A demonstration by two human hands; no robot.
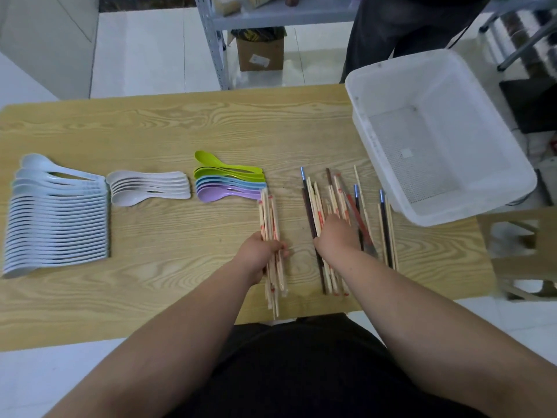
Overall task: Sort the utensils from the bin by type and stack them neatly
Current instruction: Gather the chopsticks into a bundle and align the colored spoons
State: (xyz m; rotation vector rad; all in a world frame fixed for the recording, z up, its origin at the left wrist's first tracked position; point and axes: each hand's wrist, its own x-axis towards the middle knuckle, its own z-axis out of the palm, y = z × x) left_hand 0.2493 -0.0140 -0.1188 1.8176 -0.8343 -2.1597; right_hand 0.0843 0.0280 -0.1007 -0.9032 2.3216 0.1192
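Left hand (261, 247), frame centre: fingers wrapped round a wooden chopstick bundle (269, 218) lying on the table (150, 131). Right hand (336, 233) covers the middle of the mixed chopstick pile (361, 203); its fingers are hidden and its grip cannot be told. Bin (446, 82): upper right. Coloured spoons (229, 182), white spoons (147, 187) and pale blue spoons (57, 224) lie leftward.

place: storeroom-like workroom | evidence: metal shelf rack (211, 40), cardboard box (260, 55), white tiled floor (150, 55)
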